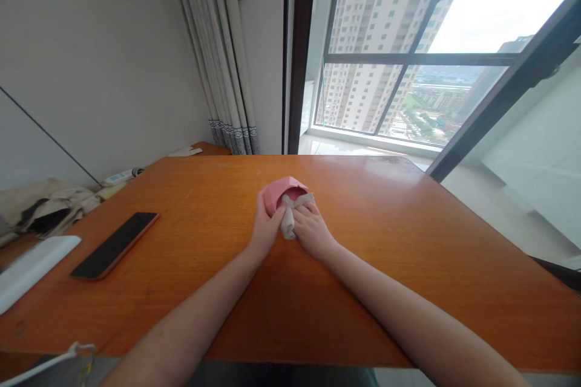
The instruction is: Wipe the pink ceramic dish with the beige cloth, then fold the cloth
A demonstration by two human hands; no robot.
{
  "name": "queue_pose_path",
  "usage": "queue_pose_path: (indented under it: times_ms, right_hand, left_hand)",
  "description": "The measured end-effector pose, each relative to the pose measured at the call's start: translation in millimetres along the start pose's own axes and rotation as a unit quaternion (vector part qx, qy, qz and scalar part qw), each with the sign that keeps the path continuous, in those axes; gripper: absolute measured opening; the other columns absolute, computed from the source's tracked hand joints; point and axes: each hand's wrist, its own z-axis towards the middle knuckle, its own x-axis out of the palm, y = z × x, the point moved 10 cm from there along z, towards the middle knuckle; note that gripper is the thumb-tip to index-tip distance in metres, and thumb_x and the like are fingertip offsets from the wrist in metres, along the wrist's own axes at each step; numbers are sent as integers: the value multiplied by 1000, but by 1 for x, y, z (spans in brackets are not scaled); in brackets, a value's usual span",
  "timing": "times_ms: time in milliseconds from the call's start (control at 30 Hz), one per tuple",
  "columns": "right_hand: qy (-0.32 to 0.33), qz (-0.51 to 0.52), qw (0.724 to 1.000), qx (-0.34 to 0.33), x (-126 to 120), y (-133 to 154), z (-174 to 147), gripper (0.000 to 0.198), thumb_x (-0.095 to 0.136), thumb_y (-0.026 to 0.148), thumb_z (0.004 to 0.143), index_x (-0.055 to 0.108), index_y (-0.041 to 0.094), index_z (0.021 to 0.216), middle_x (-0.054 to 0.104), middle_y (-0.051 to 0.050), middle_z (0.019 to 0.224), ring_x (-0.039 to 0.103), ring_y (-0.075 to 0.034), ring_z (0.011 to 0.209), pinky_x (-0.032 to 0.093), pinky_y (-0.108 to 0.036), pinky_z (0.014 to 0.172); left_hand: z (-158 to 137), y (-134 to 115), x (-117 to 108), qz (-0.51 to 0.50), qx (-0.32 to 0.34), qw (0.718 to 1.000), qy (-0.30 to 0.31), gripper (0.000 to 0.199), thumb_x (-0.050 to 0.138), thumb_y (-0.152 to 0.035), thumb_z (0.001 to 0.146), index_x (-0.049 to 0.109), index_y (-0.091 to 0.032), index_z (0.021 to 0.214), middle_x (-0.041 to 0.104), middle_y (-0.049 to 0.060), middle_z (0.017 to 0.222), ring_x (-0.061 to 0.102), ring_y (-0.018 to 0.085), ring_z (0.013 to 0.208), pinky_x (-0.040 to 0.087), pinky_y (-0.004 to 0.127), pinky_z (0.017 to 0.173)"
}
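Observation:
Around the left side of a small pink bowl-like container (pixel 287 184), my left hand (pixel 267 222) is closed, thumb at the rim. The container is tilted so that its opening faces me. A pale grey cloth (pixel 287 225) is bunched at that opening, part of it hanging down below the rim. My right hand (pixel 312 228) grips the cloth at the right side of the opening, its fingers bent over it. The fingertips of both hands are partly hidden. Both hands are above the middle of the wooden table (pixel 372 211).
A dark phone (pixel 115 246) lies on the table to the left, beside a white object (pixel 36 269). Crumpled cloth bags (pixel 49 202) and a power strip (pixel 118 177) are by the wall. Behind the table hang a curtain (pixel 222 54) and a window (pixel 408 60).

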Motion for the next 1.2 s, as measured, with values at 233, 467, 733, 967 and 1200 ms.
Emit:
queue_pose_path:
  times_ms: [233, 467, 733, 967, 1200]
  right_hand:
    - [53, -10, 997, -62, 2, -1, 3, 19, 42, 15, 92, 60, 19, 84, 61, -2, 79, 47, -16, 82, 28, -32, 84]
    - [8, -31, 999, -26, -4, -4, -1, 16, 45, 12, 89, 59, 19, 87, 60, -2, 78, 45, -17, 81, 26, -34, 81]
    - [45, -15, 998, -36, 0, -6, 2, 16, 45, 16, 91, 59, 19, 85, 61, -2, 79, 46, -16, 83, 26, -32, 75]
    - [12, 5, 1000, -4, 1, -4, -4, 15, 47, 15, 89, 61, 19, 84, 62, -4, 82, 46, -17, 85, 26, -32, 75]
    - [68, -11, 997, -35, 7, -7, 2, 18, 43, 16, 92, 60, 19, 85, 61, -4, 83, 47, -16, 88, 26, -32, 72]
  left_hand:
    - [25, -5, -9, 104, 19, 989, 100, 42, 59, -33, 76, 52, -16, 113, 59, 8, 115, 55, 23, 109, 39, 38, 98]
    - [3, 14, 1, -15, -20, 1000, 12, 59, 56, -39, 79, 33, -19, 129, 52, 10, 124, 53, 20, 113, 41, 34, 97]
    - [18, -7, -2, 97, 38, 989, 106, 47, 60, -34, 75, 48, -20, 119, 58, 7, 115, 55, 23, 108, 40, 37, 97]
    - [0, 10, 3, -24, -16, 1000, -4, 54, 57, -35, 78, 37, -20, 126, 52, 10, 123, 52, 20, 113, 41, 35, 97]
    - [27, -7, -16, 121, 33, 989, 80, 52, 61, -25, 72, 50, -18, 122, 54, 10, 127, 47, 26, 121, 31, 41, 107]
